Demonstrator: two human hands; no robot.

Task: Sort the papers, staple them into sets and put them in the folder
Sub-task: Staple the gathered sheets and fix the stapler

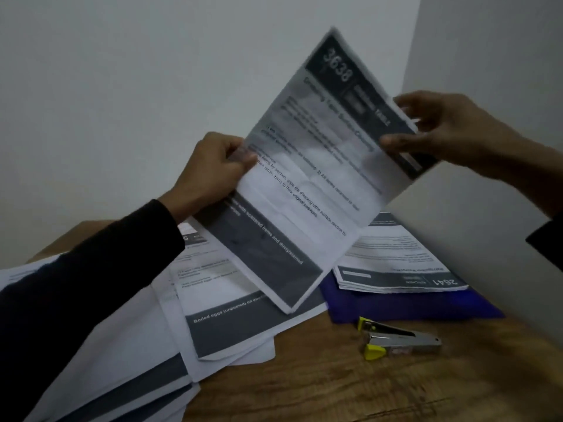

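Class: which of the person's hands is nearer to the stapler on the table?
Hard to call, perhaps the right. The right hand holds the papers above the stapler; the left hand holds them up and to its left.

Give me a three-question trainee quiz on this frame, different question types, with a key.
1. True or false: the stapler lies on the purple folder.
2. Which number heads the sheets held up in the air? A 2641, B 3638, C 1205.
3. Fill in: the stack marked 2641 rests on the ____.

Key
1. False; it lies on the wooden table.
2. B; the left hand and right hand pinch their edges.
3. Purple folder.
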